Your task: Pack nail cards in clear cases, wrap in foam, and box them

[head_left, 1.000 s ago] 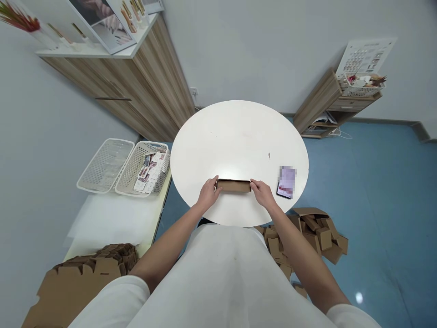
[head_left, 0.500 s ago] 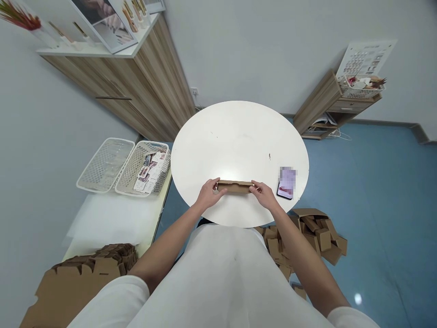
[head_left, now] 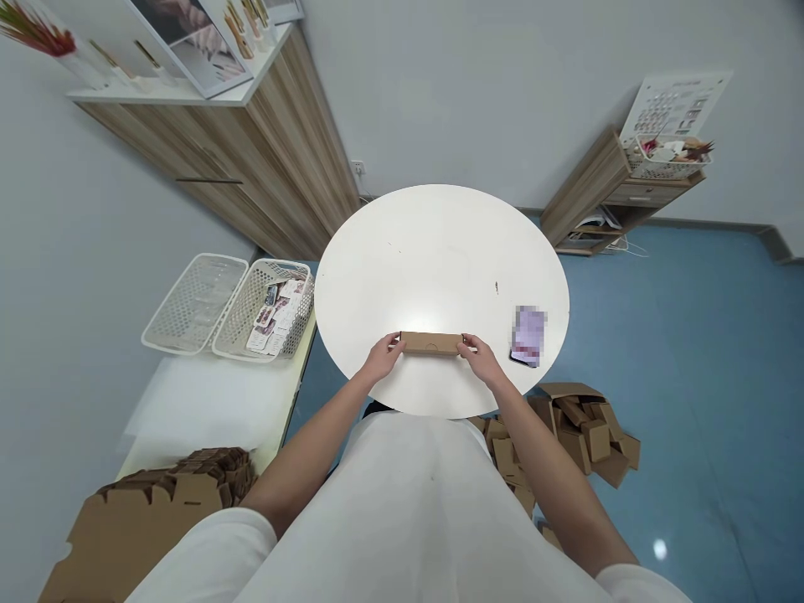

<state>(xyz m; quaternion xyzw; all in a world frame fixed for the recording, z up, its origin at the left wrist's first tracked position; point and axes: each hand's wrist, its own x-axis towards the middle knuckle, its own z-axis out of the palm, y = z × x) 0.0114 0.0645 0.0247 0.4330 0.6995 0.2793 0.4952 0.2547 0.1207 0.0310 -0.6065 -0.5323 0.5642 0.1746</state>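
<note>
A small cardboard box (head_left: 432, 342) lies lengthwise along the near edge of the round white table (head_left: 440, 251), close to the person's body, probably because that lets both hands work evenly on it. The left hand (head_left: 381, 358) pinches its left end and the right hand (head_left: 481, 358) its right end, thumbs toward the near side, fingers around the ends; this seems to keep it square and its top pressed down. Whether its underside touches the table, I cannot tell. The phone (head_left: 528, 337) sits by the table's right edge, apparently out of the hands' way. Both forearms reach forward and converge, almost mirroring each other, wrists near the table's near edge.
</note>
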